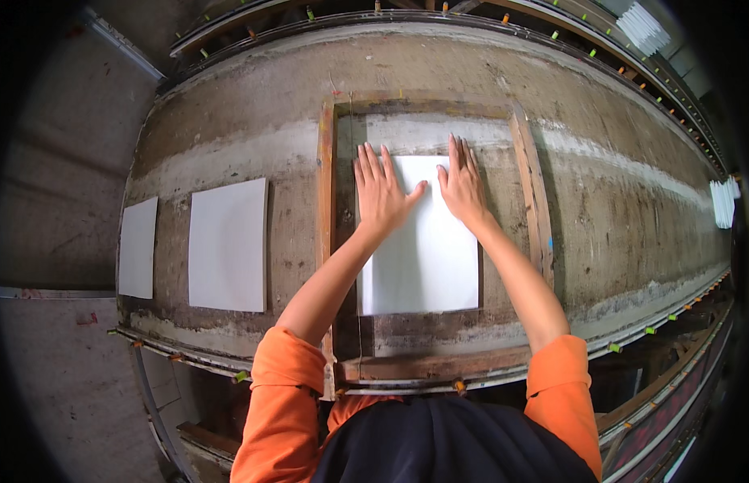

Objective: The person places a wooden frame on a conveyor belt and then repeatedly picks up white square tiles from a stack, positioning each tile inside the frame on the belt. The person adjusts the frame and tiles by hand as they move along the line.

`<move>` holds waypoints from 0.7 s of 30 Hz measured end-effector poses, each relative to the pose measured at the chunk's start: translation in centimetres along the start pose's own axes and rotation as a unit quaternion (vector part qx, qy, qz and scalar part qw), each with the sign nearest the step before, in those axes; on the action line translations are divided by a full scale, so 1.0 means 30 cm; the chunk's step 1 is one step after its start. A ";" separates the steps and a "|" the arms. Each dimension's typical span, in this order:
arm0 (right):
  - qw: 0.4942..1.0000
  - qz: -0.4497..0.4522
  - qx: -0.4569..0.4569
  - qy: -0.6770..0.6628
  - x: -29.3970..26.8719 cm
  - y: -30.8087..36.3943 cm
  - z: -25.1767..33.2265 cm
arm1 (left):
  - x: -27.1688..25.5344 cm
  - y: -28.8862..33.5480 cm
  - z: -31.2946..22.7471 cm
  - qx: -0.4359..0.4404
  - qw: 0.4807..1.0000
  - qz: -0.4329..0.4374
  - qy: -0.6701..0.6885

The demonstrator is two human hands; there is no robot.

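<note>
Two flat hands, left hand [382,193], right hand [463,187], pressing white sheet [422,258], apparently inside wooden frame [326,193]

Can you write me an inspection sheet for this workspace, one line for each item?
Surface: long table, stained brown and grey, with a pale streak along it.
Job's things: white sheet lying flat inside a wooden frame on the table.
Clutter: two more white sheets, one left of the frame and one at the table's left end.
Hands: left hand and right hand both flat on the sheet's far part, fingers spread, gripping nothing.
Cables: a thin string runs along the frame's left side.
Surroundings: rails with coloured pegs along both table edges; grey floor at left.
</note>
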State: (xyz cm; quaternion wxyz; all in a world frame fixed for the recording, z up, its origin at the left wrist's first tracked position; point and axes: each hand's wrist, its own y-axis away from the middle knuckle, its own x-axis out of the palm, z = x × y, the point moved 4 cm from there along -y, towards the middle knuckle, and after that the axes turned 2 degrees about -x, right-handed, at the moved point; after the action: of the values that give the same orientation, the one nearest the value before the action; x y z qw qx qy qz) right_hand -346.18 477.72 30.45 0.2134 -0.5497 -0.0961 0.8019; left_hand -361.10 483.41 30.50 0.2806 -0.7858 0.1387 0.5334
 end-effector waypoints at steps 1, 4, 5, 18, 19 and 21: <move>1.000 -0.002 0.000 0.000 -0.007 0.010 0.002 | 0.004 -0.007 0.004 0.002 1.000 -0.008 0.002; 0.998 -0.006 0.032 0.055 -0.013 0.091 0.034 | 0.003 0.078 -0.010 0.024 1.000 0.001 -0.014; 0.997 0.008 0.015 0.074 -0.014 0.133 0.052 | -0.011 0.127 -0.017 0.041 0.999 0.012 -0.021; 0.980 0.158 -0.101 0.063 -0.140 0.517 0.190 | -0.109 0.455 -0.002 0.048 0.996 0.073 0.030; 0.975 0.191 -0.100 0.056 -0.152 0.530 0.190 | -0.125 0.474 -0.019 0.067 0.992 0.107 -0.023; 0.967 0.230 -0.102 0.025 -0.219 0.518 0.198 | -0.180 0.509 -0.015 0.042 0.972 0.202 0.115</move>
State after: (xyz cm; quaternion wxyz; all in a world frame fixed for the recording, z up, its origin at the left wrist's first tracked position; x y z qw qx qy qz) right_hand -353.33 461.42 32.17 -0.0319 -0.5956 -0.0434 0.8015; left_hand -370.78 470.43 31.09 0.1824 -0.7850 0.3479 0.4791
